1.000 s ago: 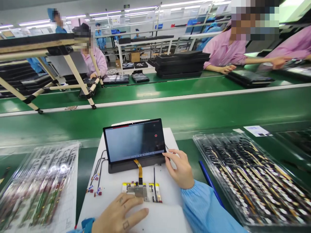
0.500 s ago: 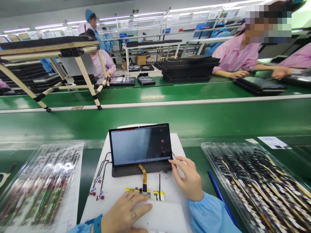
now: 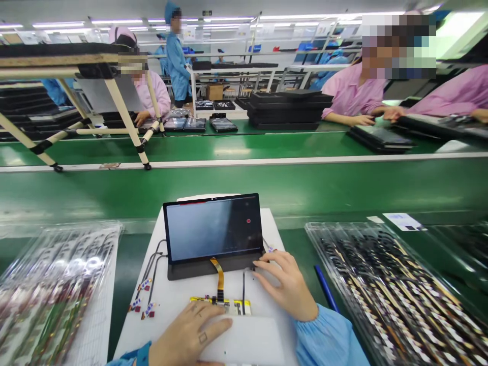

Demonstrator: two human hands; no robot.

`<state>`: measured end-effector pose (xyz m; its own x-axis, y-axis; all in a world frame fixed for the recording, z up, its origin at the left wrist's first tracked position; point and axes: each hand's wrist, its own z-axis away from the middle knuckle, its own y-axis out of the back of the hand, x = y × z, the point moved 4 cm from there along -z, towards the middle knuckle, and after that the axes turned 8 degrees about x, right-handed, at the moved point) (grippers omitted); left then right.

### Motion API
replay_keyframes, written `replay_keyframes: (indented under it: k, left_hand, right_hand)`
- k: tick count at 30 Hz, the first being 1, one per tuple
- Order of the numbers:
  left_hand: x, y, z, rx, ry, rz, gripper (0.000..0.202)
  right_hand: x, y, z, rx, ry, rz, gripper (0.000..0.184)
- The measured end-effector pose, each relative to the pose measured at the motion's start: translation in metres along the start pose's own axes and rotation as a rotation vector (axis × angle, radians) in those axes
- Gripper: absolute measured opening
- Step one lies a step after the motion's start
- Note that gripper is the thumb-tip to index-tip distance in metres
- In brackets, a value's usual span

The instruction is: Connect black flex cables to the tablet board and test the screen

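Observation:
A tablet with a lit dark screen (image 3: 211,229) stands on a black stand (image 3: 213,267) on a white work surface (image 3: 179,290). An amber flex cable (image 3: 218,277) runs from its base to a circuit board edged with yellow tape (image 3: 220,305). My left hand (image 3: 188,330) lies flat at the board's near edge, beside a white pad (image 3: 244,340) that hides most of the board. My right hand (image 3: 284,284) rests on the surface with its fingertips next to the stand's lower right corner. Neither hand holds anything.
Clear plastic trays of parts lie left (image 3: 57,290) and right (image 3: 392,290) of the surface. Thin black cables with red-tagged connectors (image 3: 147,300) lie at its left. A blue stick (image 3: 326,288) lies beside it. Co-workers sit across a green conveyor (image 3: 244,188).
The view has swung and levelled. My right hand has moved from the tablet's right edge down beside the stand. The white pad now covers more of the board.

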<state>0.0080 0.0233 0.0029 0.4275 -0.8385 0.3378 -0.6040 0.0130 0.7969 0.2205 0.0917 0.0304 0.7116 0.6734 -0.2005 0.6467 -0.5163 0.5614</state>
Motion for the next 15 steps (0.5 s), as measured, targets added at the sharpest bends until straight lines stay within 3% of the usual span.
replay_keyframes:
  k: [8,15]
  left_hand:
    - [-0.001,0.0,0.0,-0.005,0.006,-0.002,0.049]
    - [0.0,0.002,-0.002,0.004,-0.009,-0.008,0.046]
  right_hand:
    - [-0.009,0.003,0.0,-0.029,0.115,0.05,0.019]
    - [-0.006,0.008,0.011,-0.078,0.114,0.083,0.022]
